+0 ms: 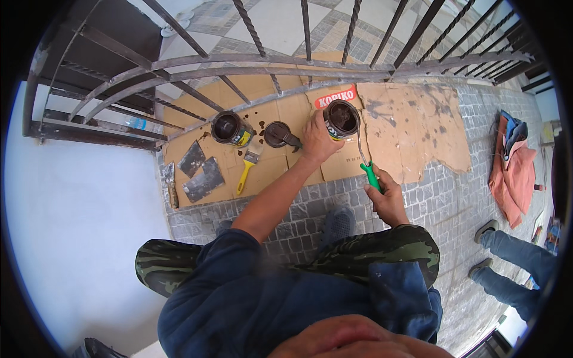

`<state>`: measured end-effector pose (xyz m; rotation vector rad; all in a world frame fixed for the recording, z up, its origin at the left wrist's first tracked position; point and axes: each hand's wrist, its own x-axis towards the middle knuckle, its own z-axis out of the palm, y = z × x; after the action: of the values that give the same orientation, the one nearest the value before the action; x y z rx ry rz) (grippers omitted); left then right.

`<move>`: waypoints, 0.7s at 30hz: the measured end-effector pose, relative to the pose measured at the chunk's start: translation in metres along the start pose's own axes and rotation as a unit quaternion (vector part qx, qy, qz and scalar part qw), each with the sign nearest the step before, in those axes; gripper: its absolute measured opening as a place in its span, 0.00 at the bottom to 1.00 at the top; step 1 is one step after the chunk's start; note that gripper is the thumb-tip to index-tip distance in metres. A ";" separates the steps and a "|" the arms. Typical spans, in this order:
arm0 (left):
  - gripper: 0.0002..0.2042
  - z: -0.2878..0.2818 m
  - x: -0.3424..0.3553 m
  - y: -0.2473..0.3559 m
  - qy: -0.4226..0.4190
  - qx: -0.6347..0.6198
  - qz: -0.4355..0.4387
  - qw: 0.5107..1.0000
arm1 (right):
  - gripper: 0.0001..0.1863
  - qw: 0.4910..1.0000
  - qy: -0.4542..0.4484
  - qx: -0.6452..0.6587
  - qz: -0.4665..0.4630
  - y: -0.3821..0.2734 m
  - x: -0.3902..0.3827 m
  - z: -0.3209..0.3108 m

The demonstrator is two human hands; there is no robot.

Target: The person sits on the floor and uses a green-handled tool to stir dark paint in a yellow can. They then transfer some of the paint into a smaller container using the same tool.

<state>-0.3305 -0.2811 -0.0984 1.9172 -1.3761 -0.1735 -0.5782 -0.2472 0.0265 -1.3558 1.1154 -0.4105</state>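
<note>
My left hand (321,142) is closed round the side of a small paint can (341,118) with dark brown paint inside, tilted so its mouth shows. My right hand (389,197) grips the green handle of a small paint roller (370,176). Its bent wire runs up to the right side of the can, and I cannot make out the roller head. Left of the can, a paint-covered lid (276,135) lies on the cardboard with a dark object across its edge. A second open can (229,128) stands farther left, and a yellow-handled paintbrush (245,172) lies below it.
Flattened cardboard (412,128) with dark stains covers the grey paving (298,224). A scraper (171,185) and dark flat pieces (203,180) lie at left. A metal railing (233,68) crosses beyond. At right are orange cloth (513,179) and another person's legs (507,262).
</note>
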 end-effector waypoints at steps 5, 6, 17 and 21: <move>0.50 0.002 -0.003 -0.009 -0.007 0.000 -0.018 1.000 | 0.28 0.999 0.027 0.021 -0.029 -0.014 -0.005 -0.008; 0.49 0.001 -0.003 -0.009 -0.007 0.000 -0.016 1.000 | 0.28 0.998 0.033 0.027 -0.036 -0.015 -0.005 -0.010; 0.50 -0.004 -0.008 0.009 -0.018 -0.027 -0.024 0.999 | 0.31 0.990 0.028 -0.108 -0.090 0.025 0.024 0.011; 0.50 0.001 -0.006 0.004 0.008 -0.012 -0.019 1.000 | 0.30 0.993 -0.004 -0.092 -0.078 0.020 0.016 0.008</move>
<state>-0.3370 -0.2772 -0.0985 1.9228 -1.3212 -0.1917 -0.5719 -0.2505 0.0010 -1.6129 1.0635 -0.4224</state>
